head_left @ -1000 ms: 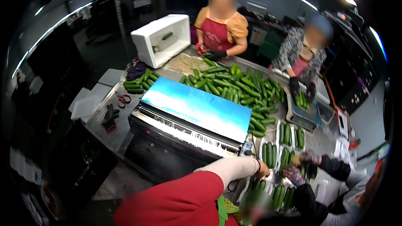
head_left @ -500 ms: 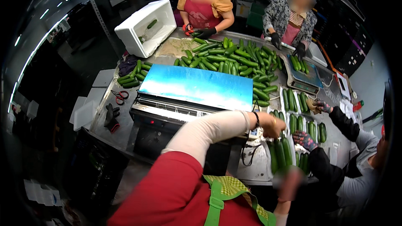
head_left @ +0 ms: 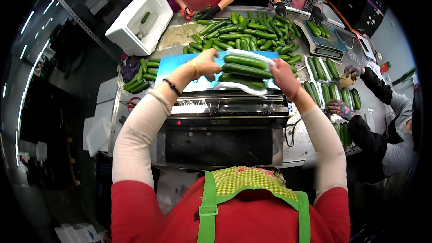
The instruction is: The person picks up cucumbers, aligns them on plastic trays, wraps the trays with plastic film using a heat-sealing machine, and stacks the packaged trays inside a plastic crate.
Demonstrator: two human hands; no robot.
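I hold a white tray of three cucumbers [head_left: 245,71] over the blue top of a black wrapping machine [head_left: 225,121]. My left hand [head_left: 204,63] grips the tray's left end and my right hand [head_left: 284,77] grips its right end. Clear film drapes around the tray's underside. My forearms in pale sleeves reach up from the lower edge, above a red top and a green checked apron.
A big heap of loose cucumbers [head_left: 245,33] covers the steel table [head_left: 180,36] beyond the machine. A white foam box [head_left: 139,20] stands at the far left, a scale [head_left: 326,36] at the far right. Two people work across the table; another person's gloved hands [head_left: 339,108] sort trays of cucumbers [head_left: 324,69] at right.
Both my hands have come together in front of me holding the tray of cucumbers over the machine; before, only one arm reached to the right toward the trays. The view has tilted downward.
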